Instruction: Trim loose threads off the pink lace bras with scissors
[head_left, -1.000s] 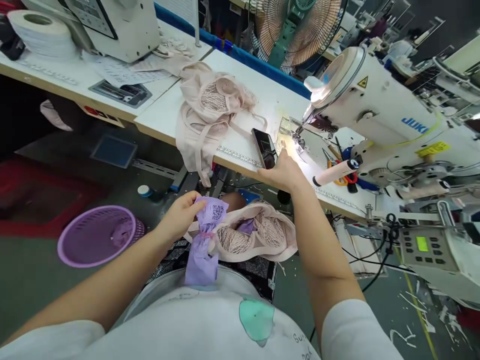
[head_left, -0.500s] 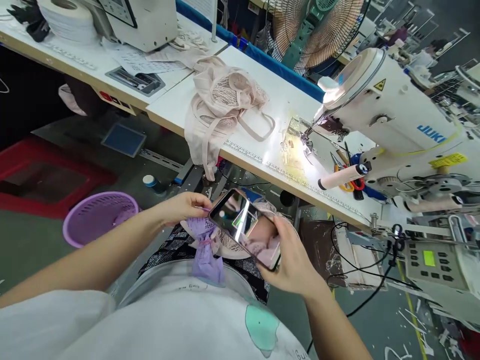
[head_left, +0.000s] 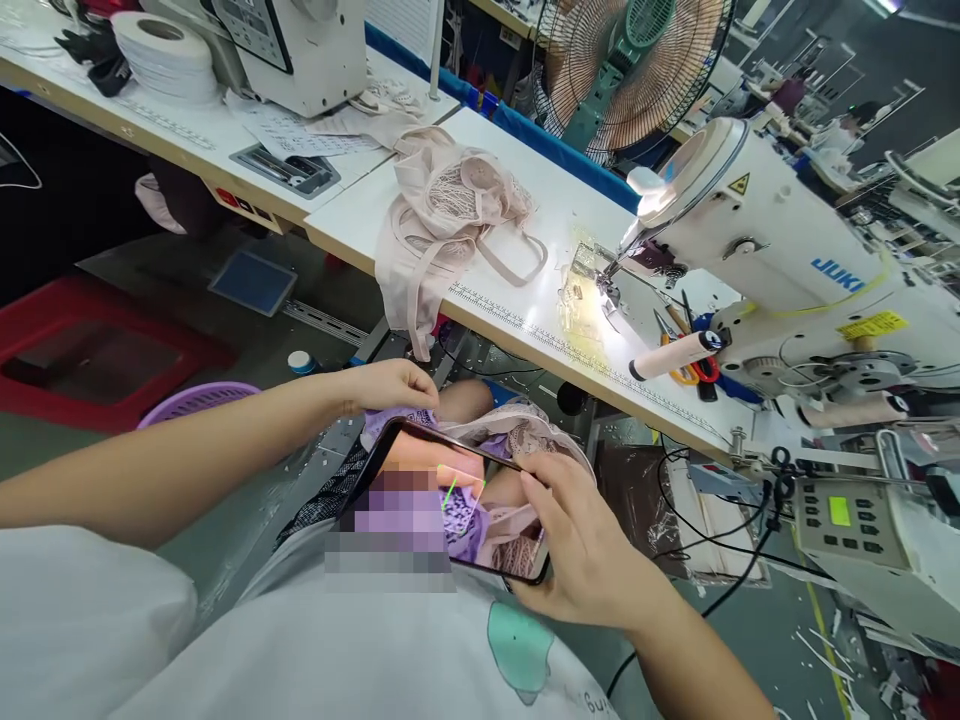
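My right hand (head_left: pixel 577 540) grips a smartphone (head_left: pixel 469 505) by its right end, over my lap. The screen shows a live picture of purple and beige cloth with green lines on it. Beyond the phone's left edge, my left hand (head_left: pixel 397 387) is closed on a piece of purple printed cloth (head_left: pixel 384 425). The phone hides most of that cloth. A beige lace garment (head_left: pixel 544 437) lies across my lap, just beyond the phone and partly covered by it.
Ahead stands a white sewing table (head_left: pixel 517 325), with beige lace garments (head_left: pixel 450 200) hanging over its edge. A lit JUKI sewing machine (head_left: pixel 780 240), scissors (head_left: pixel 694 370) and a fan (head_left: pixel 637 70) are there too. To the left are a purple basket (head_left: pixel 199 400) and a red stool (head_left: pixel 112 340).
The phone has moved left and closer to my body, tilting differently, and now covers much of the purple cloth. My left hand has shifted slightly right and away from me, still pinching the cloth.
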